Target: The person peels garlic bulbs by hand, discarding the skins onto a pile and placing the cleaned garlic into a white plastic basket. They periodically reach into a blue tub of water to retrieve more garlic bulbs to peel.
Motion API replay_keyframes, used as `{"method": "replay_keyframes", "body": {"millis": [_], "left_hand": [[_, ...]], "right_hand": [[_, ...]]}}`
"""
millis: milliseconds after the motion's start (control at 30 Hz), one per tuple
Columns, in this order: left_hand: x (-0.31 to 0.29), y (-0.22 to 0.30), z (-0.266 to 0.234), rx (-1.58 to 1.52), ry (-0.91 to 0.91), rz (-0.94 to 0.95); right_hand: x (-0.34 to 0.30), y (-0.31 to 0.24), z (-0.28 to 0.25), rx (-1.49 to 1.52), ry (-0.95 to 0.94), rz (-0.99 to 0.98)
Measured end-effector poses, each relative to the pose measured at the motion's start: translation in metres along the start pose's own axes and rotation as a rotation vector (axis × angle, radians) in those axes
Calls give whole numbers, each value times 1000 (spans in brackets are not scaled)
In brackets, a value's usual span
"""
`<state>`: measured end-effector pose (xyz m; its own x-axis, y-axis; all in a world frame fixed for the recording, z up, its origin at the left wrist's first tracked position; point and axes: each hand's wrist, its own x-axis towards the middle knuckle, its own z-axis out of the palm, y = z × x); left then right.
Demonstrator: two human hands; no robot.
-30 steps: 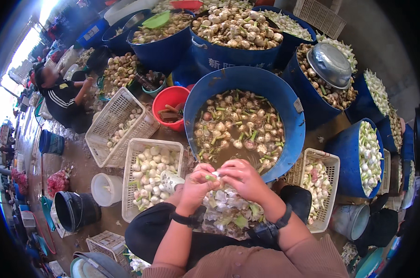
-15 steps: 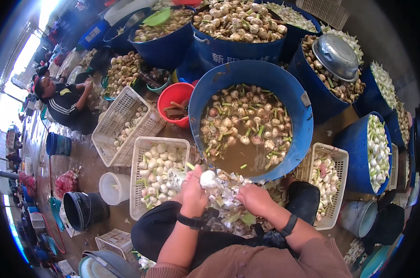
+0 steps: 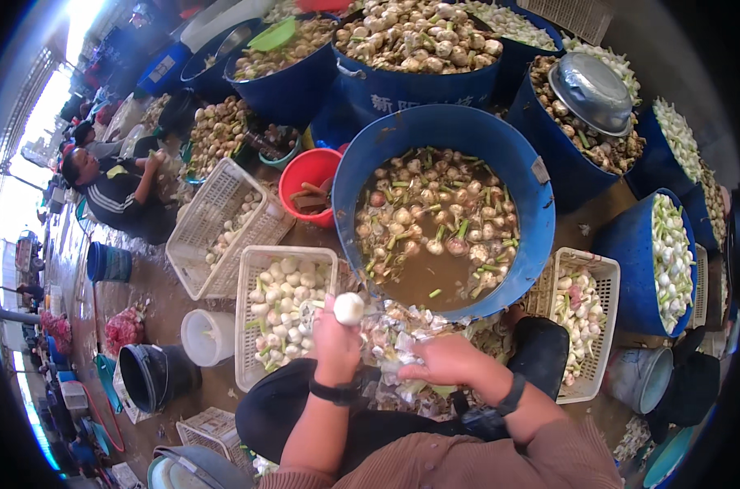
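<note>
1. Peeled white bulb [image 3: 349, 308], round and smooth, sits just left of the frame's centre, held up in the left hand [image 3: 337, 346]; that grip is closed around its lower part, with the top of the bulb showing above the fingers.
2. The right hand [image 3: 447, 360], right of centre and lower, lies palm down with fingers curled on a heap of papery skins and trimmings [image 3: 394, 334] in the lap; whether it grips anything there I cannot tell.
3. Just left of the bulb stands a white plastic lattice basket [image 3: 251, 326] with straight walls, half filled with peeled white bulbs; the left hand is just beside its near right corner.
4. Above centre a large round blue tub [image 3: 386, 163] holds murky brown water with unpeeled bulbs and green stems afloat; its curved near rim is close above both hands, so room between rim and lap is narrow.
5. At the right, a second white lattice basket [image 3: 606, 326] with bulbs stands just beside the tub's rim and near the right forearm.
6. Upper left of centre, a tilted white basket [image 3: 198, 236] and a red bucket [image 3: 304, 167] crowd the wet concrete floor [image 3: 154, 285].
7. More blue barrels of bulbs [image 3: 419, 49] line the top and right edges; one carries a dented metal bowl [image 3: 592, 90].
8. At far left another person in a dark striped top [image 3: 113, 196] crouches, well apart.
</note>
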<state>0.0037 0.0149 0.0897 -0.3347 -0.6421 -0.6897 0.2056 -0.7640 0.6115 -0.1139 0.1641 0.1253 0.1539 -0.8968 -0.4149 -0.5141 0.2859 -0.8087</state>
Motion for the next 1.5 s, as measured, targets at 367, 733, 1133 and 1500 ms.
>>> {"method": "replay_keyframes", "body": {"millis": [367, 733, 1133, 1500], "left_hand": [[-4, 16, 0, 29, 69, 205], [42, -30, 18, 526, 97, 32], [41, -43, 24, 601, -102, -19], [15, -25, 12, 310, -445, -27]], "right_hand": [[-9, 90, -65, 1544, 155, -854], [235, 316, -50, -732, -325, 794], [73, 87, 2, 52, 356, -3], [48, 42, 5, 1428, 345, 384]]}}
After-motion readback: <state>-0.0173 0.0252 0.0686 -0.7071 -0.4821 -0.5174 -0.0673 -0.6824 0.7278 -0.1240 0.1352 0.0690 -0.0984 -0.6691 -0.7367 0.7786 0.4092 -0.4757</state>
